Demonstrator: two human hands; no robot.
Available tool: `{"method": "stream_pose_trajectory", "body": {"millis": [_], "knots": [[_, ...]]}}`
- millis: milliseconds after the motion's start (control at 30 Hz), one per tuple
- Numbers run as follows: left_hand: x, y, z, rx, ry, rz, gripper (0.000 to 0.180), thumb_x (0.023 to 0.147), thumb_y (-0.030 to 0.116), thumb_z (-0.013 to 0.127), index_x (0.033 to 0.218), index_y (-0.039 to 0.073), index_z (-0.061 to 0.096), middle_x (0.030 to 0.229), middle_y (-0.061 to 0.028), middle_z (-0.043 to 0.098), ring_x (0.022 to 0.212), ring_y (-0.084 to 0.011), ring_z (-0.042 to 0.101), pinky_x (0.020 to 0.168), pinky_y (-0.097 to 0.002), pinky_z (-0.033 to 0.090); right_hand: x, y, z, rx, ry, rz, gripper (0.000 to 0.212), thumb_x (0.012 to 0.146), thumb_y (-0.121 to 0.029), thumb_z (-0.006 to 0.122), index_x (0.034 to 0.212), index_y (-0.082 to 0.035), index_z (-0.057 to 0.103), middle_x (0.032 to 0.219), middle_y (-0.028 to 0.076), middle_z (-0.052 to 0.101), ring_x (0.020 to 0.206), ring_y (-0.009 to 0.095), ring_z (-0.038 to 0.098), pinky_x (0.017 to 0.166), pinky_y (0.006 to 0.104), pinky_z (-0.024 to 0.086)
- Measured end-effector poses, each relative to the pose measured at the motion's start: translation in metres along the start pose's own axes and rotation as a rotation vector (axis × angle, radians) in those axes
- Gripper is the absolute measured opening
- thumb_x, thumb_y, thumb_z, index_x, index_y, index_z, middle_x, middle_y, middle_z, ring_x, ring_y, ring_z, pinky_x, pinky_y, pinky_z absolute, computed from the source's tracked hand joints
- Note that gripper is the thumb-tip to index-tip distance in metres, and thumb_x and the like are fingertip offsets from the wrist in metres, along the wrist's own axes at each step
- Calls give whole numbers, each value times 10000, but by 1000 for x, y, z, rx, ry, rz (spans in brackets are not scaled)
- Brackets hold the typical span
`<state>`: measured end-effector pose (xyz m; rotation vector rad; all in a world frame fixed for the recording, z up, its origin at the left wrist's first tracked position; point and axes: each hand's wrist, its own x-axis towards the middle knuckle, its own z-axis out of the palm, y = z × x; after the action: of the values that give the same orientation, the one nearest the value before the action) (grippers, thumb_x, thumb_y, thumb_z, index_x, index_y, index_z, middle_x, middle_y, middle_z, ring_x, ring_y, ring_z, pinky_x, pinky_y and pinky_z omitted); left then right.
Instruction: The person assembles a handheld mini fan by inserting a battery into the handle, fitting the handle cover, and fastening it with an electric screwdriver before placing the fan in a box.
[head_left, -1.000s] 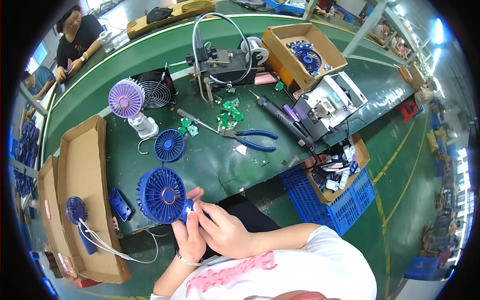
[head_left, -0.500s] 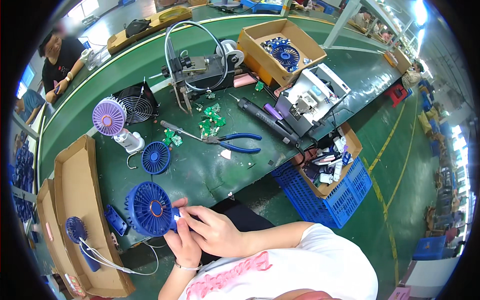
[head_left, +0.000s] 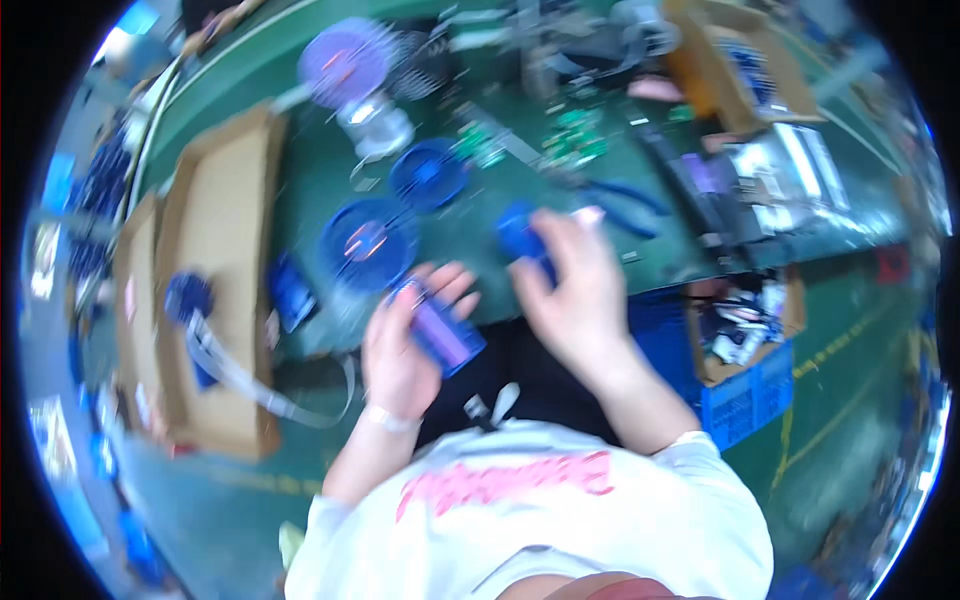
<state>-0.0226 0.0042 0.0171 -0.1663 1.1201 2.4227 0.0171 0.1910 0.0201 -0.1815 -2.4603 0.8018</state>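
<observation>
A blue handheld fan (head_left: 370,245) lies in my left hand (head_left: 395,345), its handle across the palm and fingers. A pinkish-purple cylinder (head_left: 440,332), perhaps a battery, shows along the handle. To the right, my right hand (head_left: 585,290) is closed on a blue plastic part (head_left: 520,232), held over the table and apart from the fan; blur hides its exact shape. Just beyond the fan rests a loose blue fan grille (head_left: 428,175). A blue plastic shell (head_left: 292,293) sits left of the fan.
Cardboard trays (head_left: 215,190) stand at left, one holding a small blue fan (head_left: 188,297) with a white cable. Pliers (head_left: 620,205), green circuit boards (head_left: 575,138) and a purple-headed fan (head_left: 347,62) lie farther back. A box of parts (head_left: 740,320) is at right.
Both hands were together on the fan's handle; my right hand has moved away rightward with the blue part. The cylinder in the handle now shows. The whole view has shifted and blurred.
</observation>
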Motion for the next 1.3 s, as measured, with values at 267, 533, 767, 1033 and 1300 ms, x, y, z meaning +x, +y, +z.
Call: {"method": "stream_pose_trajectory", "body": {"millis": [267, 533, 767, 1033, 1300], "knots": [[0, -1, -18, -132, -65, -196, 282, 995, 173, 505, 1207, -8, 549, 1153, -118, 614, 1064, -216, 615, 960, -382, 486, 4, -27, -5, 406, -541, -394, 800, 610, -179, 856, 1314, -29, 507, 1308, 156, 500, 1214, 362, 465, 1018, 461, 395], [-1, 0, -21, -147, -44, -245, 326, 993, 209, 484, 1229, -11, 536, 1143, -117, 615, 1057, -219, 616, 936, -366, 486, -2, -30, 3, 311, -564, -401, 805, 543, -181, 883, 1250, -8, 537, 1255, 154, 507, 1155, 355, 489, 984, 463, 402], [-8, -6, -11, 55, -35, -52, 336, 991, 191, 493, 1242, -29, 518, 1162, -136, 605, 1050, -223, 614, 938, -357, 485, -8, -29, 2, 323, -516, -443, 842, 507, -161, 886, 1259, -7, 542, 1246, 152, 509, 1166, 342, 494, 972, 461, 411], [2, -6, -12, 84, -234, 78, 386, 1005, 219, 470, 1292, -37, 440, 1313, -311, 508, 1179, -369, 575, 998, -456, 482, 14, 13, -8, 2, -122, -162, 576, 733, -69, 767, 1276, -27, 582, 1256, 158, 574, 1133, 358, 554, 968, 413, 443], [6, -6, -9, 153, -181, 197, 425, 994, 221, 499, 1327, -32, 426, 1364, -262, 496, 1184, -314, 569, 1010, -432, 467, 8, 20, 1, 124, -55, 8, 389, 756, -36, 730, 1138, -8, 665, 1076, 171, 656, 1010, 318, 630, 919, 378, 489]]}}
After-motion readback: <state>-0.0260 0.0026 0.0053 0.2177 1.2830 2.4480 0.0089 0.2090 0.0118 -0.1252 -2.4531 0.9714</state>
